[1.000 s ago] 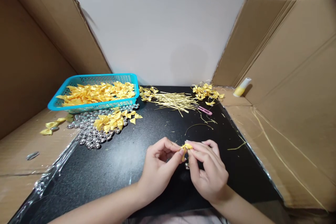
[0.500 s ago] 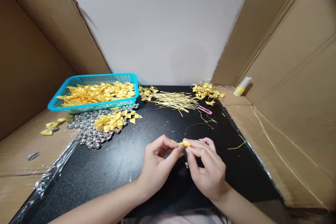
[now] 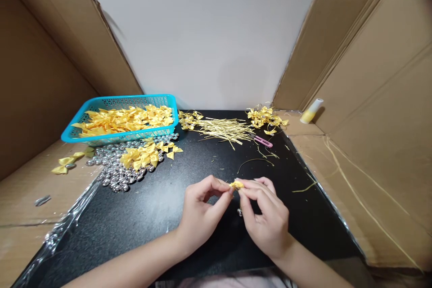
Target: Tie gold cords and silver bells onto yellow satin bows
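Note:
A small yellow ribbon bow [image 3: 237, 184] is held above the black tabletop, between the fingertips of both hands. My right hand [image 3: 265, 216] pinches it from the right with thumb and fingers. My left hand [image 3: 204, 216] is closed in a pinch at the bow's left end, where a thin gold cord shows; the exact grip is partly hidden by the fingertips. Below the bow, beside my right thumb, hangs a small silver bell [image 3: 240, 212].
A blue basket [image 3: 118, 137] of yellow bows stands back left, with silver bells [image 3: 114, 177] and loose bows [image 3: 140, 157] before it. Cut gold cords [image 3: 226, 130], a pink-handled cutter [image 3: 262, 140], finished-looking bows [image 3: 265, 117] and a thread cone [image 3: 311, 111] lie beyond. Cardboard walls [image 3: 378, 99] flank the table.
My left fingertips have shifted slightly and pulled in tighter at the bow's left end. The bow has turned a little, and its hanging tail no longer shows below the left thumb.

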A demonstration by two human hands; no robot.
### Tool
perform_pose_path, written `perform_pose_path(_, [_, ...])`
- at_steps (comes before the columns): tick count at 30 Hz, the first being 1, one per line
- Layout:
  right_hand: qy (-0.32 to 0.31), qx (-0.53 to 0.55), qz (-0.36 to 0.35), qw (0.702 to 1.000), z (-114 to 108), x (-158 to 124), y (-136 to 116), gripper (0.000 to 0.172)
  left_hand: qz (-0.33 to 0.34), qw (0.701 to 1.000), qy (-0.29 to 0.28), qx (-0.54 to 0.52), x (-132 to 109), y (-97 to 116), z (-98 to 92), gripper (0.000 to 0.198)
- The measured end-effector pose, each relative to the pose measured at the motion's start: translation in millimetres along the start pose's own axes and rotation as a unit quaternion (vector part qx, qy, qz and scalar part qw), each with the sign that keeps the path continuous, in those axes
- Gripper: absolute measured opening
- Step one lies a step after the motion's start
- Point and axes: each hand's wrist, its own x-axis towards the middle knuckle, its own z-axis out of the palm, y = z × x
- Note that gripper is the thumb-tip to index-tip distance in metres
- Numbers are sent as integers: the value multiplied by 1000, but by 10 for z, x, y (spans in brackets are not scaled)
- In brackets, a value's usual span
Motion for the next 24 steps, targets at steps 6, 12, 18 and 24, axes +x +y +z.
perform_pose_path(6, [-4,-21,-2,1000,4,-25,-17,19,180,974,-17,135,-6,-54,-65,13])
perform_pose_path(12, [-2,-13,-2,1000,9,-55,0,22,278,944,-21,175,8,-14,-60,18])
perform_pose_path(18, [12,-6,-7,1000,-2,-56,-5,23,289,941,-26,172,-28,5,-33,18])
perform_pose_path(24, [42,10,-11,999,-32,-16,-8,22,265,957,-37,111,-63,24,-27,23])
